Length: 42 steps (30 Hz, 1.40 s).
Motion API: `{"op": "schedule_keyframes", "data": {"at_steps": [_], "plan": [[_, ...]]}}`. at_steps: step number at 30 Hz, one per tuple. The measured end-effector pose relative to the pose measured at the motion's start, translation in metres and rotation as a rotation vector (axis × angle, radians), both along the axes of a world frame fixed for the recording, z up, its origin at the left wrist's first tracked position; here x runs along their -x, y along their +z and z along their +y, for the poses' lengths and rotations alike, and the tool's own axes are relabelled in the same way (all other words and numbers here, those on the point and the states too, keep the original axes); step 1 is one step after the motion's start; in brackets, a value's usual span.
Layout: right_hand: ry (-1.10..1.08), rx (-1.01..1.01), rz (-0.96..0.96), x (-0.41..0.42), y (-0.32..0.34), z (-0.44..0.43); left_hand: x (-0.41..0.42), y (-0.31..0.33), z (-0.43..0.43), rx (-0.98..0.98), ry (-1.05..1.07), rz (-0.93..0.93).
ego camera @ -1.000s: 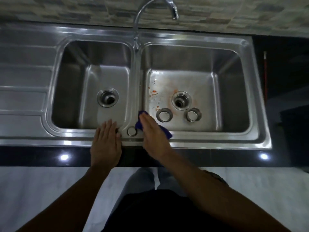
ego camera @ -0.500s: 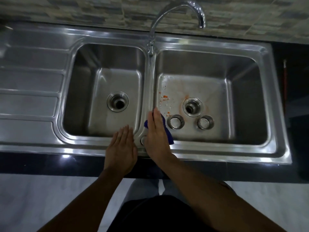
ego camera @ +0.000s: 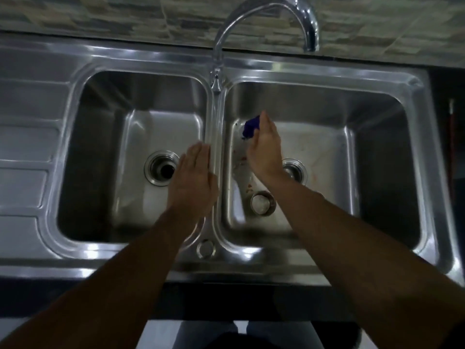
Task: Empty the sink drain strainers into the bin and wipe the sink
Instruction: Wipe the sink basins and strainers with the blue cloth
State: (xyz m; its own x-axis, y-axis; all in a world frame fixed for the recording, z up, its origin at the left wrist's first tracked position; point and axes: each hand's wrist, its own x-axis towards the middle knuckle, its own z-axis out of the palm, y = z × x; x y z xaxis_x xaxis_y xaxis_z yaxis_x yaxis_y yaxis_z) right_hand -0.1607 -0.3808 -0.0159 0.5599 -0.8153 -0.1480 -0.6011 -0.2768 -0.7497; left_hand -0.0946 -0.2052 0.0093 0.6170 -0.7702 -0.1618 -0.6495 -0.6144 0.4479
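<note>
The right hand point(ego camera: 264, 147) is holding a bunched blue cloth point(ego camera: 251, 129). Its fingers are lying long and close together over the cloth, which is poking out on the thumb side. The thumb itself is hidden, so how tightly it is gripping is hard to say. The cloth is pressing against the floor of the right basin point(ego camera: 322, 152), toward its far left corner, so the wiping step is in hand.

Just behind the wrist, a drain point(ego camera: 299, 170) is showing, partly covered. Nearer the person, under the forearm, one strainer point(ego camera: 261, 202) is lying loose on the basin floor and looks emptied. Orange-red specks point(ego camera: 242, 159) are sitting just to the left of the hand, between it and the divider point(ego camera: 216, 127).

Across that divider the left hand point(ego camera: 195, 180) is spreading flat, fingers straight and together, holding nothing. It is hanging over the left basin point(ego camera: 151, 137) with its edge beside the divider, though contact cannot be told. The left drain point(ego camera: 161, 170) is gaping open just beyond it. The faucet point(ego camera: 264, 18) is arching well ahead of both hands.

The next move is probably calling for a pull of the cloth back through the specks, keeping pressure flat and steering around the loose strainer.
</note>
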Motion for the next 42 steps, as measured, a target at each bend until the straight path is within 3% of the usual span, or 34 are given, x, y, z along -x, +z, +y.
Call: {"op": "schedule_keyframes", "data": {"at_steps": [4, 7, 11, 15, 20, 29, 35, 42], "plan": [[0.071, -0.02, 0.04, -0.018, -0.039, -0.027, -0.02, -0.019, -0.056, 0.099, 0.049, -0.015], [0.326, -0.047, 0.134, -0.029, -0.082, -0.018, -0.019, -0.033, -0.075, 0.117, 0.064, -0.043], [0.521, 0.236, 0.446, -0.026, -0.139, -0.008, -0.018, -0.039, -0.079, 0.071, 0.054, -0.162], [0.475, 0.359, 0.424, -0.029, -0.156, -0.017, -0.018, -0.04, -0.08, 0.038, 0.04, -0.191], [0.566, 0.434, 0.399, 0.0, -0.156, -0.05, -0.018, -0.038, -0.081, 0.059, 0.045, -0.182], [0.082, 0.27, 0.656, 0.177, -0.152, -0.19, -0.016, -0.041, -0.082, 0.118, 0.042, -0.199], [-0.175, 0.168, 0.64, 0.103, -0.156, -0.143, -0.015, -0.04, -0.082, 0.146, 0.044, -0.163], [0.493, 0.358, 0.406, -0.029, -0.156, -0.023, -0.015, -0.038, -0.081, 0.142, 0.055, -0.145]]}}
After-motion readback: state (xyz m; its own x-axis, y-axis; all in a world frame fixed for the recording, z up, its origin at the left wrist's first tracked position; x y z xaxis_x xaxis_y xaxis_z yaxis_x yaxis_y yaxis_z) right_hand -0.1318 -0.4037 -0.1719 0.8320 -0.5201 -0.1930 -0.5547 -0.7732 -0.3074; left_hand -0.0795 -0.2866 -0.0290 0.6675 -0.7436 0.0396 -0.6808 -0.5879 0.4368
